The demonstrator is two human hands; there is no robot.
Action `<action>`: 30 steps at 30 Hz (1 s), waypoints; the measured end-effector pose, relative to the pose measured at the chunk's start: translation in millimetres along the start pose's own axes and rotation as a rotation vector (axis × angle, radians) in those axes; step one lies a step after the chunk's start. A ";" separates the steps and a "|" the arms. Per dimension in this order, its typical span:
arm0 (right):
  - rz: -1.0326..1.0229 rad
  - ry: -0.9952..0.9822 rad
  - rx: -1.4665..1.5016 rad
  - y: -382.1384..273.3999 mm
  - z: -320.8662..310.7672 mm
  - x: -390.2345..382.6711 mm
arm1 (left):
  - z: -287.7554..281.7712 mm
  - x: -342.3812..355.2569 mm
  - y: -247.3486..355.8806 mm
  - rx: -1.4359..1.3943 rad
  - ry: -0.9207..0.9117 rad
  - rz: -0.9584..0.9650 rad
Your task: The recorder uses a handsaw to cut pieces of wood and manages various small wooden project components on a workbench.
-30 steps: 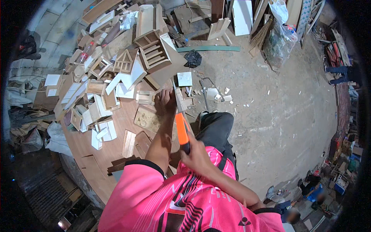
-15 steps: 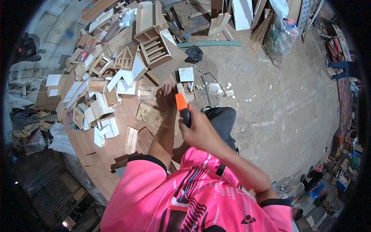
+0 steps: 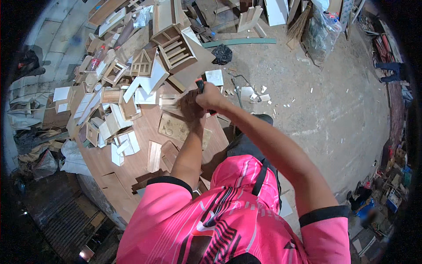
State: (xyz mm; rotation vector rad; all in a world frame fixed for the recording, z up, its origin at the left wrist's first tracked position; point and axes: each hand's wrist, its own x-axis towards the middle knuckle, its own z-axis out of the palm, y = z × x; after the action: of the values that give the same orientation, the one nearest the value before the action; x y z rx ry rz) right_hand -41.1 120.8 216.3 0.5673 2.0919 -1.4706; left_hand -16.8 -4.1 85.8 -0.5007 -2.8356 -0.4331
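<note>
My right hand [image 3: 212, 97] is closed round an orange-and-black handled tool [image 3: 200, 85]. Part of its dark end pokes above the fist, and the kind of tool is hidden. Just left of it, my left hand [image 3: 190, 105] grips a small pale wooden frame [image 3: 168, 102] at the edge of the wooden work surface. The right hand overlaps the left, so some of the left fingers are covered. A stained wooden board [image 3: 173, 126] lies under my left wrist.
Small wooden cabinets, a slatted one [image 3: 176, 53] among them, and white panels pile up beyond my left hand. On the floor to the right are a hacksaw-like frame [image 3: 239, 90], white offcuts [image 3: 247, 93] and a black plastic bag [image 3: 222, 54]. A straw broom [image 3: 300, 24] stands farther back.
My right hand has moved forward and left, bringing the tool down against my left hand. The orange part that stood out before is mostly hidden now. My left hand stays at the frame.
</note>
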 end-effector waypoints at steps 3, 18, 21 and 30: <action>-0.168 0.124 -0.038 30.8 22.4 22.5 | 3.9 4.8 3.9 -0.196 0.013 -0.277; -0.366 0.160 0.087 44.3 22.1 -53.4 | -9.2 13.8 10.8 0.031 0.169 0.089; -0.395 0.175 0.058 30.1 15.6 -60.1 | -5.8 11.3 8.4 0.091 -0.024 -0.006; -0.183 -0.029 0.164 -6.5 -14.3 -100.8 | -9.5 5.9 8.1 0.012 0.163 -0.136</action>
State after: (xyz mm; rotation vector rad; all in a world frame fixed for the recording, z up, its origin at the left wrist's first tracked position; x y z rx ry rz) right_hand 31.0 128.0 288.0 0.4197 2.0586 -1.7545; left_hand -17.6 1.8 98.2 -0.2578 -2.7223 -0.4590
